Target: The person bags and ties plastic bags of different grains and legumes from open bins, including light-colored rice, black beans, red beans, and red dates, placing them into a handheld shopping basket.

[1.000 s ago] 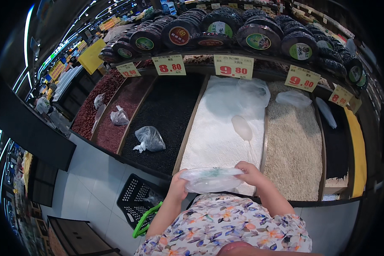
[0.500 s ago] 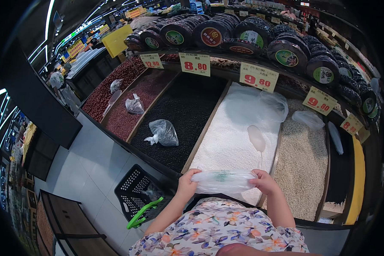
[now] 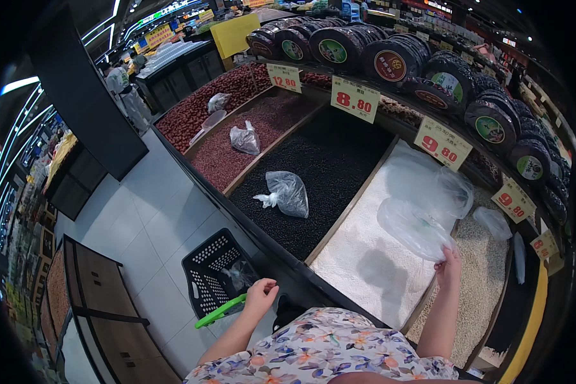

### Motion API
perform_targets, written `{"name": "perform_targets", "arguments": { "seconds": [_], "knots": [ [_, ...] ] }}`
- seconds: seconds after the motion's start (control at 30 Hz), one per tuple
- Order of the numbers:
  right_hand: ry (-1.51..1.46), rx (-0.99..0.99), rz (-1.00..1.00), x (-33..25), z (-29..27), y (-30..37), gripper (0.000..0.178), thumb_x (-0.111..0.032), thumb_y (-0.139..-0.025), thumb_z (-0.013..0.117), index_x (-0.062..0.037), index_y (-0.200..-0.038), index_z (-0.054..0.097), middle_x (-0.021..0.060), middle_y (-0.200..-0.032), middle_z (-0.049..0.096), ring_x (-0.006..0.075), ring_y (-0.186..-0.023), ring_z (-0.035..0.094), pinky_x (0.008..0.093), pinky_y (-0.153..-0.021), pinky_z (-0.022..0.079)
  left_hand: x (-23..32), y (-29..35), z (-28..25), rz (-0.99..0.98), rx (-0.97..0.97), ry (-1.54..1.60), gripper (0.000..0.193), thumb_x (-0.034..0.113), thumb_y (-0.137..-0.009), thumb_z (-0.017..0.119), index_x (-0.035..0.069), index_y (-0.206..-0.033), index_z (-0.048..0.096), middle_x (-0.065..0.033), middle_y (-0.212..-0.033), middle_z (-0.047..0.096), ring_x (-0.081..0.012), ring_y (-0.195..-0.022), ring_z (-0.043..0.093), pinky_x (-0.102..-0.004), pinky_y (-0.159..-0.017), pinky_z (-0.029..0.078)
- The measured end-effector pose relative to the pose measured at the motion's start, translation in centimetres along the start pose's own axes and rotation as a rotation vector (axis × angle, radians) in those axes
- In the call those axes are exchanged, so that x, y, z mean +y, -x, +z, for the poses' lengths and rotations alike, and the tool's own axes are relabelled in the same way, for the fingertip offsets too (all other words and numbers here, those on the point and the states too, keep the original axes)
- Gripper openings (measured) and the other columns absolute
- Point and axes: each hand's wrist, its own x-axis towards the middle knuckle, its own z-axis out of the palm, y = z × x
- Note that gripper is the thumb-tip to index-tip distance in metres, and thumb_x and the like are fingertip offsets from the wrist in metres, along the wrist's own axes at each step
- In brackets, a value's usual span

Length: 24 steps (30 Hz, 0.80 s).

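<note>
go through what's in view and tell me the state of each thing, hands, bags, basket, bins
left hand: empty, loosely curled above the shopping basket
right hand: pinching the clear plastic bag
clear plastic bag: held up, looks empty
shopping basket: on the floor
white rice bin: full
black bean bin: full, knotted bag lying on top

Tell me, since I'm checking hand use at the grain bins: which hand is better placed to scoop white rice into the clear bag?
Probably the left. The right hand grips the clear plastic bag above the white rice bin, so it is busy. The left hand is empty, low near the black basket.
</note>
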Motion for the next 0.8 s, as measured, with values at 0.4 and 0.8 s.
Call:
{"name": "perform_targets", "arguments": {
  "seconds": [0.4, 0.8],
  "knots": [
    [-0.117, 0.380, -0.017, 3.5, 5.0, -19.6, 0.048, -0.022, -0.084, 0.057, -0.0102, -0.127, 0.038, 0.0083, -0.110, 0.052, 0.0197, -0.086, 0.055, 0.0274, -0.060, 0.050, -12.8, 7.7, -8.6, -0.278, -0.012, -0.710, 0.083, 0.028, -0.061, 0.073, 0.019, -0.133, 0.035, -0.0131, -0.113, 0.054, -0.0286, -0.106, 0.050, -0.0482, -0.093, 0.034],
    [0.617, 0.134, -0.267, 9.7, 20.8, -9.9, 0.035, -0.012, -0.079, 0.056, -0.0073, -0.114, 0.053, 0.0087, -0.108, 0.056, 0.0140, -0.084, 0.055, 0.0269, -0.063, 0.047, -14.7, 0.6, -11.7, -0.235, -0.173, -0.689, 0.021, 0.025, -0.070, 0.057, 0.018, -0.088, 0.066, -0.0120, -0.076, 0.064, -0.0298, -0.071, 0.063, -0.0414, -0.062, 0.050]
  ]
}}
